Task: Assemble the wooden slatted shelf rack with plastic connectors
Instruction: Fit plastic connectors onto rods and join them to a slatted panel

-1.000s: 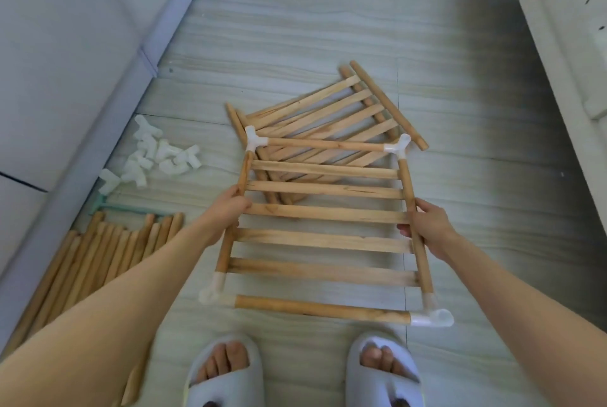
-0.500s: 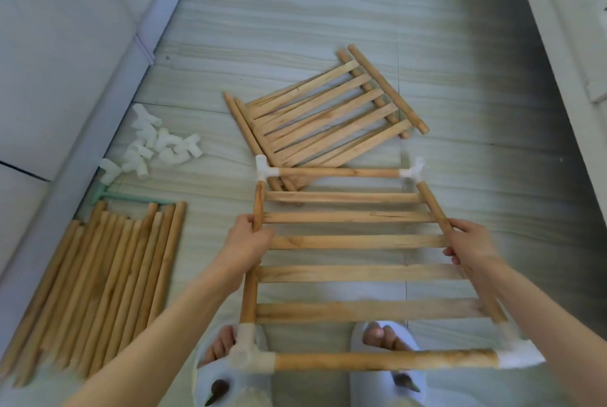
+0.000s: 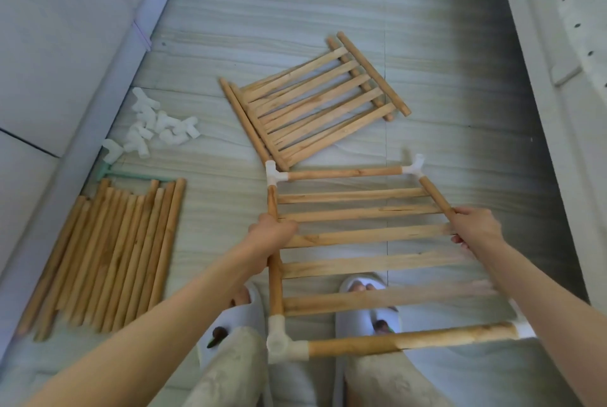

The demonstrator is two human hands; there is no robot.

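I hold a wooden slatted shelf panel (image 3: 358,237) above the floor, over my feet. It has round side rails, several flat slats and white plastic connectors at its corners, such as the near left one (image 3: 279,342) and the far left one (image 3: 274,173). My left hand (image 3: 271,236) grips the left rail. My right hand (image 3: 476,231) grips the right rail. Flat on the floor beyond lies a second slatted panel (image 3: 315,101) without connectors, turned at an angle.
A row of loose wooden dowels (image 3: 111,252) lies on the floor at the left. A heap of white plastic connectors (image 3: 154,129) sits beyond them, near a grey sofa edge (image 3: 108,85). White perforated furniture (image 3: 565,78) stands along the right.
The held panel has been lifted off the second panel and drawn back towards me, now hanging over my feet. Both hands kept their grip on the side rails.
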